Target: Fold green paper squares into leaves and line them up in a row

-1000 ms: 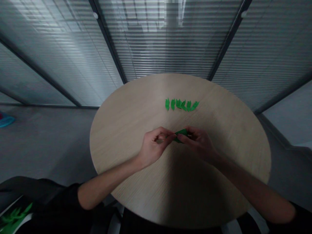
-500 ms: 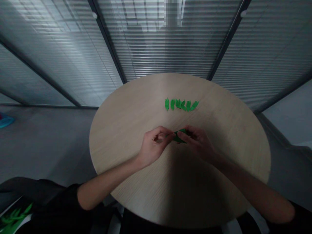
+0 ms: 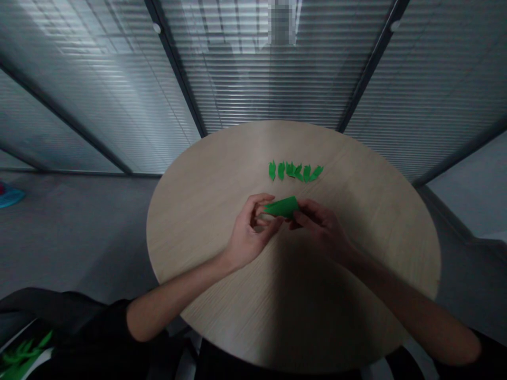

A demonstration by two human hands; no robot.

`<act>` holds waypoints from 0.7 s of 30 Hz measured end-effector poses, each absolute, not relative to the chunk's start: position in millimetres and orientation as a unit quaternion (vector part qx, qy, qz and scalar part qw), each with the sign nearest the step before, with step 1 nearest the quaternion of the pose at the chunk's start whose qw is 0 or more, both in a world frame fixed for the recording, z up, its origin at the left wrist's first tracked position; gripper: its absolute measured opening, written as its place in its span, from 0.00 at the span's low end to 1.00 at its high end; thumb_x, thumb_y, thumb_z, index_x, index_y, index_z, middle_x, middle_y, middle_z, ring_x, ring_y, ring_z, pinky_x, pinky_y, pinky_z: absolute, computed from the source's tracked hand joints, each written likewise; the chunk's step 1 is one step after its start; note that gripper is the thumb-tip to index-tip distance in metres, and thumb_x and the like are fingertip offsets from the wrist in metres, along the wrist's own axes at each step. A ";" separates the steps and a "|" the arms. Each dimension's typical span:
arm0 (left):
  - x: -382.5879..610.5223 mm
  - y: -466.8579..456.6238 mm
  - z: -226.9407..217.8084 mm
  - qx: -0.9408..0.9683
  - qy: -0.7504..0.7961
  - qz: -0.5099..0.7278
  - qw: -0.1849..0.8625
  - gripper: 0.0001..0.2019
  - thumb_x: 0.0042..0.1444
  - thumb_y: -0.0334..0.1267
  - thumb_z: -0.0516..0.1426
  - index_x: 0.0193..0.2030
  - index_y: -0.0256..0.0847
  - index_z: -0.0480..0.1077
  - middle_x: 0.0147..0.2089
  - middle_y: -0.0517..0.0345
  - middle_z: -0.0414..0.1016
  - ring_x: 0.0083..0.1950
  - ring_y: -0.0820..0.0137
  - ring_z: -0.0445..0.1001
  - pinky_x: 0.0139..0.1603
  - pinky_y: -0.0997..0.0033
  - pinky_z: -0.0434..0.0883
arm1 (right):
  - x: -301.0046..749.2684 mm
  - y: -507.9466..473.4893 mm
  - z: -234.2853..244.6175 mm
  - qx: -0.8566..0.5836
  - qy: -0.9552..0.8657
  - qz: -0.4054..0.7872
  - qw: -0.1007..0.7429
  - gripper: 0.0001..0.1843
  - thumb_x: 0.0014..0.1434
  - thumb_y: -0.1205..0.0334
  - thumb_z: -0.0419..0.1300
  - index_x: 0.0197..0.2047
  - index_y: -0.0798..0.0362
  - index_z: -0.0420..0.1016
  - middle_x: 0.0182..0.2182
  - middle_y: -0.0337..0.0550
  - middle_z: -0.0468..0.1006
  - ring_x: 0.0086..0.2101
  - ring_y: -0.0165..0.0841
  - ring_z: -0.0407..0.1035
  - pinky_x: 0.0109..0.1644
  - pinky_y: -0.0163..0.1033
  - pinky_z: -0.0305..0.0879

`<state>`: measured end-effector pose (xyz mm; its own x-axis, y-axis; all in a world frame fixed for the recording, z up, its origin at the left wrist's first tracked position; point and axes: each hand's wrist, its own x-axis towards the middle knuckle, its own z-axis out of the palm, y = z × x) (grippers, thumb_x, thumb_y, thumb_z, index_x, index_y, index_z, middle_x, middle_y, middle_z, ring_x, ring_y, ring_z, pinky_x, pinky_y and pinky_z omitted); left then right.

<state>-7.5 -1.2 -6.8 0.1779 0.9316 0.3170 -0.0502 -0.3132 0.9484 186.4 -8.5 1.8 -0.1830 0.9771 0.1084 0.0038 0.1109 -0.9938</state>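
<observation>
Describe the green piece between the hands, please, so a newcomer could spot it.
Find the round table, then the row of small green pieces. Lower in view, the green piece sits between the left hand and right hand. Unlike the row's pieces, it is larger and handheld.

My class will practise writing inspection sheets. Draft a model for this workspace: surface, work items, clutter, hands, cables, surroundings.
Surface: round table with a pale wood-look top; a shadow falls on its near part.
Work items: green piece, held between the hands; row of small green pieces lying beyond it, about six, some touching.
Clutter: blue object on the floor at far left, partly out of view; more green pieces at lower left.
Left hand: fingers around the held piece's left end; firmness of grip unclear.
Right hand: pinching its right end.
Cables: nothing seen.
Surroundings: blinds between dark frame bars; grey floor.
</observation>
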 end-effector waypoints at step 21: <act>-7.8 -0.5 -9.6 0.621 0.333 0.548 0.451 0.08 0.61 0.31 0.62 0.47 0.40 0.71 0.37 0.58 0.79 0.32 0.74 0.80 0.33 0.78 0.77 | 187.6 -6.1 -8.3 -0.404 -0.565 0.555 0.457 0.13 0.68 0.53 0.61 0.52 0.49 0.74 0.39 0.42 0.79 0.34 0.32 0.76 0.42 0.42 0.79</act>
